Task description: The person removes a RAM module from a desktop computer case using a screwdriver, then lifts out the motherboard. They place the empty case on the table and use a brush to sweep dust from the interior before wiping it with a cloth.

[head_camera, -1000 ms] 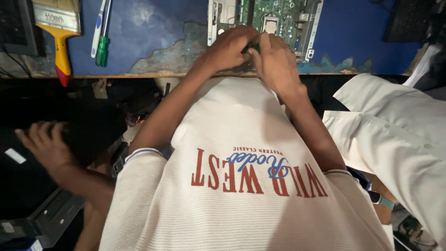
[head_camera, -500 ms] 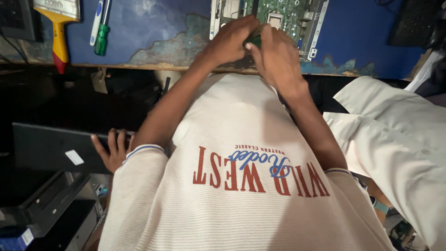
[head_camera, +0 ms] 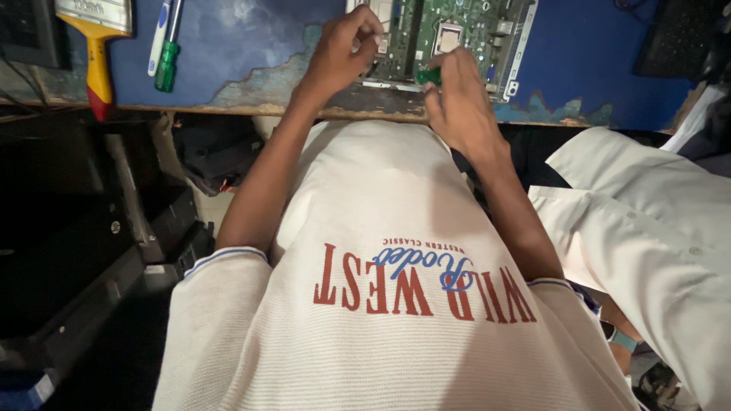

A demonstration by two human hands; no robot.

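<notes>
A green circuit board [head_camera: 457, 30] in a metal frame lies on the blue worktable [head_camera: 251, 53] at the top. My left hand [head_camera: 343, 49] rests on the board's near left edge, fingers curled against it. My right hand [head_camera: 457, 103] is closed around a small tool with a green handle [head_camera: 428, 76], held at the board's near edge.
A paintbrush with a yellow and red handle [head_camera: 95, 46] and a green-handled screwdriver [head_camera: 166, 57] lie at the table's left. Dark computer cases [head_camera: 68, 259] stand under the table on the left. Another person in a white shirt [head_camera: 647, 243] sits at my right.
My hands have moved apart, and the green tool handle now shows in my right hand. The other hand seen low on the left earlier is out of view.
</notes>
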